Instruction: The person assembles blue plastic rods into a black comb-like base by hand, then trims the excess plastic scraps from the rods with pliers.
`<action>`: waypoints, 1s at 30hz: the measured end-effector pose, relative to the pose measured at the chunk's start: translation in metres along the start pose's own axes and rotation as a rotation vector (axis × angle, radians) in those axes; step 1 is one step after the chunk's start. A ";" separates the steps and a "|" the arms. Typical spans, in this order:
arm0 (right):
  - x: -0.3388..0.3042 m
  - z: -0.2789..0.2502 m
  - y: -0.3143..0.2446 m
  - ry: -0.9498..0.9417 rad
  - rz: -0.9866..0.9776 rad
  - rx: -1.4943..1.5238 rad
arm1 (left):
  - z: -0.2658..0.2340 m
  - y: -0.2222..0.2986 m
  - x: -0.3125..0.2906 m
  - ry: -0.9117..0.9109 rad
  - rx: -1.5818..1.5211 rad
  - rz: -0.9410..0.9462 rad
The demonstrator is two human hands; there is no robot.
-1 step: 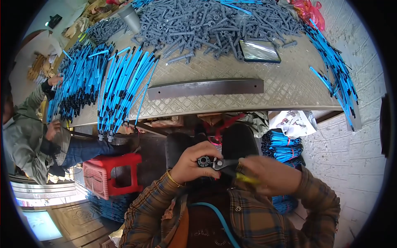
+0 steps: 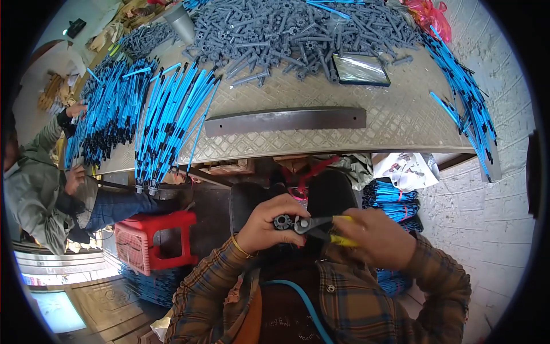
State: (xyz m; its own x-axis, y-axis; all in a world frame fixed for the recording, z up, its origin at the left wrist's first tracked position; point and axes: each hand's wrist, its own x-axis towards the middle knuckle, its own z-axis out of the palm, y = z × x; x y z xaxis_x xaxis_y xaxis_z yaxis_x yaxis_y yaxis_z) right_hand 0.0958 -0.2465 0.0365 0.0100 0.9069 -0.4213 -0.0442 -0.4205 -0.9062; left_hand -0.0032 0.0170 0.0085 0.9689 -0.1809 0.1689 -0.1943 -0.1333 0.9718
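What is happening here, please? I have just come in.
A seated person holds a round dark grey part in the left hand and yellow-handled pliers in the right hand. The pliers' head is beside the part, handles spread. On the table ahead lie a heap of grey pieces and blue rods. Another person's hand is beside more rods.

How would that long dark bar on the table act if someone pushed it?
The bar looks stiff, with smooth, unkinked edges. Being flat-sided, it would probably slide rather than roll; the patterned table might add drag.
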 end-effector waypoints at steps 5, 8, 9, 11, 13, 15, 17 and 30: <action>0.009 0.019 0.056 -0.160 0.083 0.519 | 0.000 0.001 0.011 -0.048 -0.055 0.002; 0.004 0.013 0.036 -0.204 0.071 0.585 | -0.003 -0.002 0.005 -0.101 -0.042 0.001; 0.000 0.005 0.014 -0.105 -0.004 0.329 | -0.004 -0.002 0.003 -0.103 -0.037 -0.006; -0.002 -0.004 0.002 -0.007 -0.077 0.063 | -0.005 -0.002 0.004 -0.095 -0.023 -0.005; -0.001 -0.008 0.003 0.016 -0.098 -0.035 | -0.002 -0.002 0.005 -0.066 -0.019 -0.012; 0.001 -0.010 0.006 0.043 -0.118 -0.128 | 0.001 -0.001 0.007 -0.015 -0.016 -0.027; 0.002 -0.010 0.011 0.073 -0.134 -0.216 | 0.004 0.001 0.008 -0.025 -0.023 -0.028; 0.004 0.007 0.033 -0.025 -0.052 0.302 | 0.004 0.000 0.015 -0.122 0.006 0.007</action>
State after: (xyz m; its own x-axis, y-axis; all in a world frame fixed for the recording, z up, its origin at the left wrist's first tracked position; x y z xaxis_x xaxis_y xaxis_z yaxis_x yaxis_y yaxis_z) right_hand 0.0875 -0.2567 0.0053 -0.0048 0.9288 -0.3704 -0.3388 -0.3500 -0.8733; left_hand 0.0104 0.0105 0.0100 0.9416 -0.2994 0.1544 -0.2027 -0.1373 0.9696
